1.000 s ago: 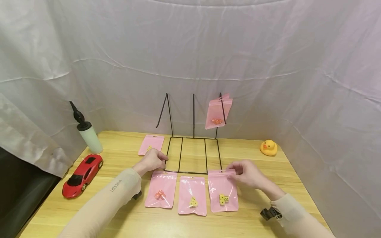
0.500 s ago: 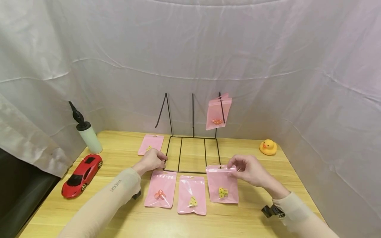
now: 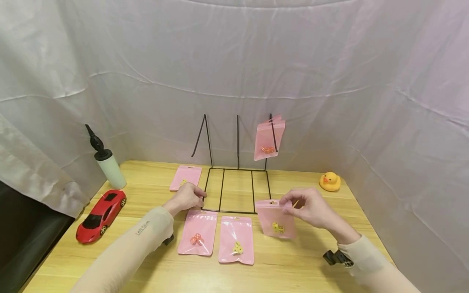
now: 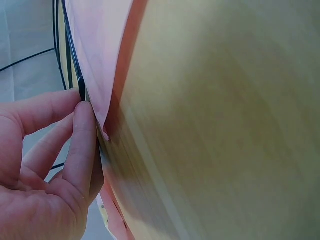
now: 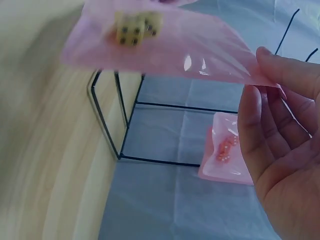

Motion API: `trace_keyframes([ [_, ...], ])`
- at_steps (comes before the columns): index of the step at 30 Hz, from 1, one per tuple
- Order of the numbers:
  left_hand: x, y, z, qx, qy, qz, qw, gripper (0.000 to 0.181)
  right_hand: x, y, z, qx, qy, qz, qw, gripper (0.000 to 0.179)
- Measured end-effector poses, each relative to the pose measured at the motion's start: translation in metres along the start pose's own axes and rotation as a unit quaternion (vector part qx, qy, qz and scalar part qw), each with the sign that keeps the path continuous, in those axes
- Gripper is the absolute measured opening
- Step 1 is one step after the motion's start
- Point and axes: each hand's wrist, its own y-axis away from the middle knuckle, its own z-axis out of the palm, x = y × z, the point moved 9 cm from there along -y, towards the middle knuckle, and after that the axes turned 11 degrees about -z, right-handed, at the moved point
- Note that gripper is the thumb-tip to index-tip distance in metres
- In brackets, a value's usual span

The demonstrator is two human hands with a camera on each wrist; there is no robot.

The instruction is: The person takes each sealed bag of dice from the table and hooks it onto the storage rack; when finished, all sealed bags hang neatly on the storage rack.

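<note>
A black wire rack (image 3: 238,169) stands on the table, its base flat and its upright hooks at the back. My left hand (image 3: 186,197) pinches the front left corner of the rack between thumb and finger, as the left wrist view shows. My right hand (image 3: 309,208) pinches the top right corner of a pink zip bag with yellow dice (image 3: 275,215); this bag is lifted off the table and tilted. Another pink bag with orange dice (image 3: 269,138) hangs on the rack's right hook. The middle and left hooks carry nothing.
Flat before the rack lie a bag of orange dice (image 3: 198,228) and a bag of yellow dice (image 3: 236,236). A further pink bag (image 3: 187,176) lies behind my left hand. A red toy car (image 3: 101,217), hand pump (image 3: 111,171) and rubber duck (image 3: 330,181) stand at the sides.
My right hand has raised the bag of yellow dice from the table, moving slightly up and away from me. My left hand has stayed on the rack's corner.
</note>
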Motion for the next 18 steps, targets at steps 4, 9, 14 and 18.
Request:
trace_keyframes([
  [4, 0.0, 0.001, 0.0, 0.003, -0.003, -0.001, 1.0, 0.038, -0.007, -0.003, -0.004, 0.006, 0.0, -0.017, 0.9998, 0.017],
  [9, 0.001, 0.0, 0.001, 0.001, -0.003, 0.001, 1.0, 0.037, -0.013, -0.006, -0.009, 0.017, 0.009, -0.03, 0.9994, 0.02],
  [14, 0.0, 0.0, 0.0, 0.001, -0.001, 0.0, 1.0, 0.038, -0.022, -0.014, -0.013, 0.04, 0.017, -0.052, 0.9977, 0.024],
  [18, -0.001, 0.0, 0.0, 0.001, -0.001, -0.003, 1.0, 0.038, -0.029, -0.021, -0.015, 0.069, 0.009, -0.071, 0.9951, 0.027],
])
